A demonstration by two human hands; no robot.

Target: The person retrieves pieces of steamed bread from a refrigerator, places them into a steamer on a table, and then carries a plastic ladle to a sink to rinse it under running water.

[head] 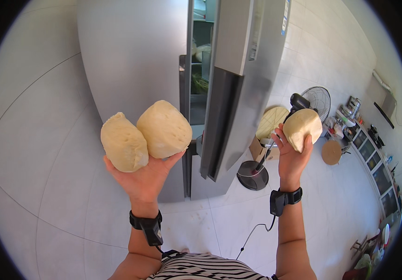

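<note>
Two pale steamed buns, or dough pieces, rest side by side in my left hand (pixel 145 178). The left bun (pixel 123 143) leans against the right bun (pixel 164 129), and the thumb and fingers cup both from below. My right hand (pixel 293 162) grips a third bun (pixel 302 127), with the thumb across its near face. Before me stands a silver refrigerator (pixel 134 63). Its right door (pixel 257 94) is ajar, past a dark handle recess. Through the gap, shelves (pixel 201 63) with bags and greens show partly; the rest of the inside is hidden.
A standing fan (pixel 316 99) is behind my right hand, its round base (pixel 253 175) on the tiled floor. A cardboard box (pixel 258 150) and a woven round tray (pixel 272 119) are beside it. Along the right wall runs a glass-fronted counter (pixel 374 161). Cables hang from my wrist devices.
</note>
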